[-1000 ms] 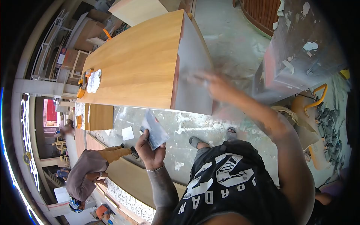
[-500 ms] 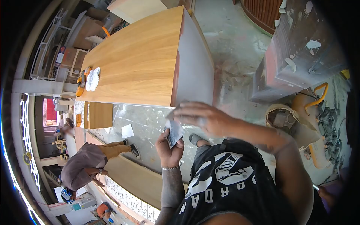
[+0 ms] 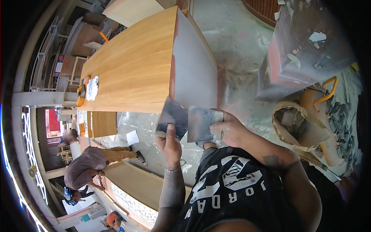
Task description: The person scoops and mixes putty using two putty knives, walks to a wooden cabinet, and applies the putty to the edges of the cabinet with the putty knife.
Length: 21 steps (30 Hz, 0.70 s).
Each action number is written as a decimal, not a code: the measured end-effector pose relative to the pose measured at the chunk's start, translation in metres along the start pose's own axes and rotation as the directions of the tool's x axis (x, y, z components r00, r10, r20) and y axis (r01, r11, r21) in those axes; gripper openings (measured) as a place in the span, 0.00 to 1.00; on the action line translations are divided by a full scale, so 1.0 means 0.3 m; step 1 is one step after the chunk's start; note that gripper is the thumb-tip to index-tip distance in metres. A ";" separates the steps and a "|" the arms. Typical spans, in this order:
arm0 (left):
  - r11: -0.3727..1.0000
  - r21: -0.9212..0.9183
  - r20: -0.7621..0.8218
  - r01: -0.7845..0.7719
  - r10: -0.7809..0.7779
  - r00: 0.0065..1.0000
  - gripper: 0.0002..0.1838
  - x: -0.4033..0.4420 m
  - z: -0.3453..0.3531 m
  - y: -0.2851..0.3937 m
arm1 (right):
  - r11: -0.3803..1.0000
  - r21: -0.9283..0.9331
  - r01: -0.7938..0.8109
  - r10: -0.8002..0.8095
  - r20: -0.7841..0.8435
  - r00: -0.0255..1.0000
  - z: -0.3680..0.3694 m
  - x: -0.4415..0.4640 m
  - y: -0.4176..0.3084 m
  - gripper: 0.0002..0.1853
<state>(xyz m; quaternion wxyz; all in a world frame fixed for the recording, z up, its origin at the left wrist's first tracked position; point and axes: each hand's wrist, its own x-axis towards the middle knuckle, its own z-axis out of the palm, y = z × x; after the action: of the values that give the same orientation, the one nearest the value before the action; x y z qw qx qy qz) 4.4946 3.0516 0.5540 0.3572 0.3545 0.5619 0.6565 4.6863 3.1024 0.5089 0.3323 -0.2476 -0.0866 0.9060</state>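
Observation:
Between the thumb and fingers of my left hand [image 3: 169,144] is a dark, flat, square putty spreader [image 3: 172,118], tilted and smudged. My right hand [image 3: 231,129] grips a second flat metal spreader [image 3: 201,123], grey with pale smears. The two blades are side by side with their near edges almost meeting; I cannot tell whether they touch. Both are in front of my body, near the corner of a wooden cabinet [image 3: 131,65] with wood-grain top and a grey-white side panel [image 3: 193,65].
A white lump on plastic [image 3: 92,89] and an orange-yellow tool [image 3: 80,96] are on the cabinet's far edge. At right stand an open paper sack [image 3: 278,118] and a dusty dark box [image 3: 286,65]. A co-worker [image 3: 83,166] bends over a long panel [image 3: 131,174] at left.
My right hand, blurred over the left-hand spreader before, has moved right and lower, its own spreader now plainly visible. My left hand has shifted slightly left and up, turning its blade.

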 end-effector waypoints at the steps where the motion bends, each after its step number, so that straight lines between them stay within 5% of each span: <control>1: 0.996 0.085 0.084 -0.027 0.020 0.996 0.19 0.001 0.004 -0.003 | 1.000 0.003 0.000 0.000 -0.001 1.000 0.003 0.006 -0.002 0.29; 6: 0.962 0.269 0.257 0.044 -0.115 0.959 0.17 0.046 -0.043 0.079 | 0.999 0.000 -0.050 0.050 0.059 0.997 -0.024 0.056 0.006 0.29; 7: 0.868 0.469 0.268 0.161 -0.314 0.911 0.15 0.066 -0.082 0.107 | 0.998 -0.002 -0.058 0.058 0.065 0.996 -0.017 0.064 -0.004 0.29; 8: 0.720 0.648 0.236 0.248 -0.500 0.833 0.13 0.076 -0.104 0.123 | 0.996 -0.094 -0.009 0.017 0.083 0.996 -0.006 0.075 -0.025 0.29; 11: 0.696 0.689 0.289 0.202 -0.520 0.804 0.15 0.056 -0.145 0.111 | 0.956 -0.202 0.212 -0.193 0.109 0.975 -0.110 0.255 -0.054 0.30; 12: 0.766 0.619 0.258 0.173 -0.407 0.877 0.15 0.031 -0.155 0.071 | 0.898 -0.327 0.295 -0.302 0.033 0.953 -0.110 0.308 -0.094 0.30; 14: 0.729 0.644 0.164 0.232 -0.428 0.889 0.15 -0.008 -0.200 0.048 | 0.354 -0.838 0.415 -0.509 0.200 0.837 -0.089 0.395 -0.225 0.30; 19: 0.736 0.523 -0.116 0.429 -0.438 0.892 0.17 -0.103 -0.245 -0.011 | -0.020 -0.818 0.576 -0.715 0.414 0.564 -0.027 0.581 -0.341 0.31; 21: 0.732 0.526 -0.152 0.432 -0.419 0.895 0.17 -0.124 -0.247 -0.008 | -0.040 -0.807 0.589 -0.716 0.434 0.546 -0.033 0.649 -0.366 0.32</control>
<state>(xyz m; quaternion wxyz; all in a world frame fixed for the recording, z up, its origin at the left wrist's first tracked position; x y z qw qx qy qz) 4.4491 2.9837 0.5404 0.3746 0.2958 0.7956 0.3731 4.6248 3.3117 0.4596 0.5280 -0.3638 -0.6508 0.4066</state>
